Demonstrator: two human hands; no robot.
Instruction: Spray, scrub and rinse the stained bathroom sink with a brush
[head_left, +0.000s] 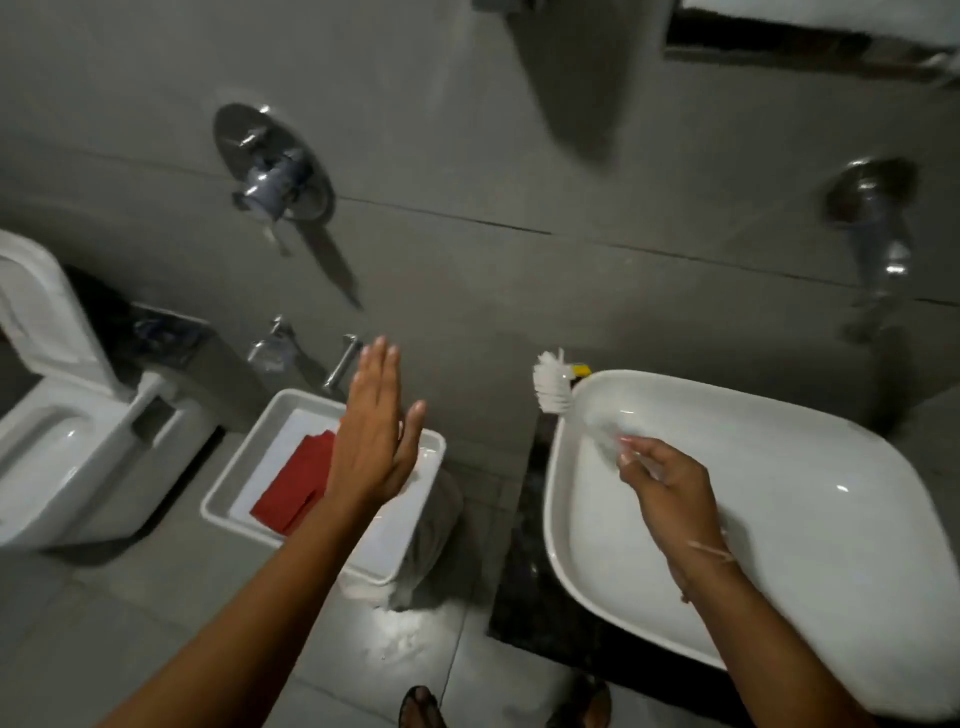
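The right hand (662, 480) is clenched on a white bristled brush (553, 384) over the glossy, rounded white sink (831, 519); the left hand (371, 441) hovers flat, fingers extended, holding nothing.

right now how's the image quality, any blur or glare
Head view: dim and wide-angle, so wall lines curve; motion blur smears the brush handle near the right hand and the wall tap; small glare spots on the sink and floor.

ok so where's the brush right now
In the head view the brush is right of centre, its white bristle head sticking up past the far-left rim of the sink, with the handle held in the right hand.
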